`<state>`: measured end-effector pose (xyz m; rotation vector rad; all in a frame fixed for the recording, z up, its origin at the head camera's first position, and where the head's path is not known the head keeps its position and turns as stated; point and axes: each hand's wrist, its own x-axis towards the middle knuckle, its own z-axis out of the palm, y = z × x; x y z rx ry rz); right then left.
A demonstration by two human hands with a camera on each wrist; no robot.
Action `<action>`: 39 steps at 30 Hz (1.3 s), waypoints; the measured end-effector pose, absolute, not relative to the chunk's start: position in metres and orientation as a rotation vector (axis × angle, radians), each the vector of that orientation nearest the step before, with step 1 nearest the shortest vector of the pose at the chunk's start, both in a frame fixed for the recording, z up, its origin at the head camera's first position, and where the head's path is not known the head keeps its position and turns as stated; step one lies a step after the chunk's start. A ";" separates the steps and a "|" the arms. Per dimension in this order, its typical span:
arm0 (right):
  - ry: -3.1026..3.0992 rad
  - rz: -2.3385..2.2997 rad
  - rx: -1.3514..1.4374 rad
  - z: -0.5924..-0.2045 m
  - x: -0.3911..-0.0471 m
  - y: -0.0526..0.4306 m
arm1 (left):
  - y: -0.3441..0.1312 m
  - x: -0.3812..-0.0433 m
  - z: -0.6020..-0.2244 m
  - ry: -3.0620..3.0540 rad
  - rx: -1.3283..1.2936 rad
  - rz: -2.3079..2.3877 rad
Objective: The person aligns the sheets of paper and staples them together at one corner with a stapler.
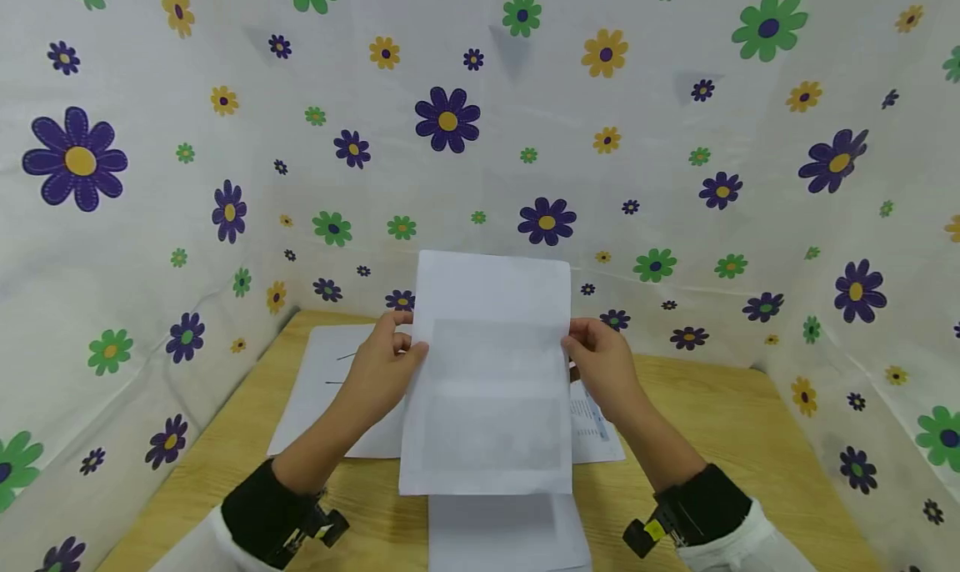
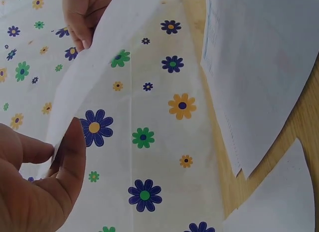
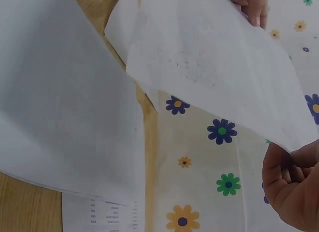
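A sheet of white paper (image 1: 491, 297) is held up above the table, with faint grey blocks of print showing through it. At its left edge my left hand (image 1: 382, 368) pinches it between thumb and fingers; the left wrist view has the thumb and curled fingers on the sheet's edge. My right hand (image 1: 603, 368) pinches the opposite edge, and the right wrist view shows the same grip. Behind the raised sheet lie a page with thin black lines (image 1: 330, 388) on the left and a printed page (image 1: 596, 426) on the right, both partly hidden. White papers (image 1: 502, 534) lie nearest me.
The wooden table (image 1: 705, 439) carries the papers. White cloth (image 1: 480, 180) with purple, green and yellow flowers hangs behind the table and along both sides. A dark band with a small camera (image 1: 322, 526) sits on my left wrist, another camera (image 1: 645, 534) on the right.
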<state>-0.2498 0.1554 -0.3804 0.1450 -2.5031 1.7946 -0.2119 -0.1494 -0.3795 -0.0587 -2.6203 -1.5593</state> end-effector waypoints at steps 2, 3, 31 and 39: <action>-2.536 1.812 0.124 -0.384 -0.246 0.158 | -0.149 -0.210 -0.382 -2.630 -0.028 -1.609; -2.552 1.816 0.112 -0.387 -0.245 0.159 | -0.149 -0.209 -0.384 -2.635 -0.019 -1.631; -2.862 1.774 -0.016 -0.470 -0.221 0.161 | -0.139 -0.184 -0.468 -2.955 0.054 -1.637; -2.917 1.648 -0.037 -0.484 -0.223 0.162 | -0.137 -0.183 -0.482 -3.019 -0.007 -1.566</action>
